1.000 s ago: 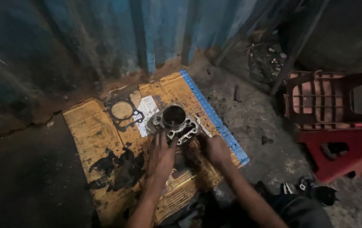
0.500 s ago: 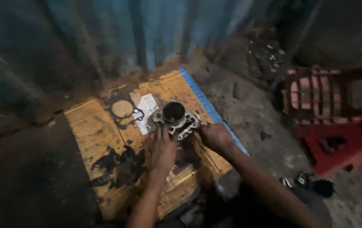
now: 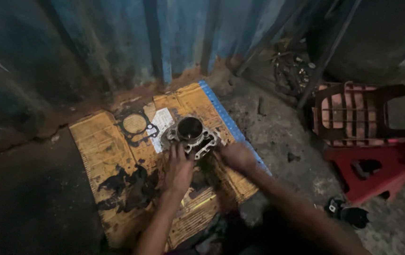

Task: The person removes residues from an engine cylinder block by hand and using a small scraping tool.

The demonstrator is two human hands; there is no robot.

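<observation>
Work surface: a flattened yellow cardboard sheet (image 3: 103, 141) with a blue edge strip is laid on the grimy concrete floor (image 3: 278, 137) against a blue corrugated wall (image 3: 117, 47); dark oil stains (image 3: 127, 184) are seen on its near half.

Engine cylinder: a grey metal cylinder block (image 3: 190, 134) with an open round bore is set upright near the far middle of the sheet.

Gasket: a thin dark gasket (image 3: 135, 125) with a round opening is laid flat just to the left of the block, apart from it; a white paper (image 3: 162, 125) lies between the two.

Left hand: the left hand (image 3: 179, 170) is placed palm down, fingers stretched forward and slightly spread, the tips touching the near edge of the block.

Right hand: the right hand (image 3: 235, 156) is rested at the block's near right corner; its fingers appear curled, but whether anything is pinched cannot be told.

Progress: the block is judged to be already off the engine and set down, with the gasket separate; the bore appears empty, and handling of the block is judged unfinished.

Surroundings: a red plastic stool (image 3: 367, 174) and a rust-coloured crate (image 3: 353, 113) stand well to the right.
</observation>
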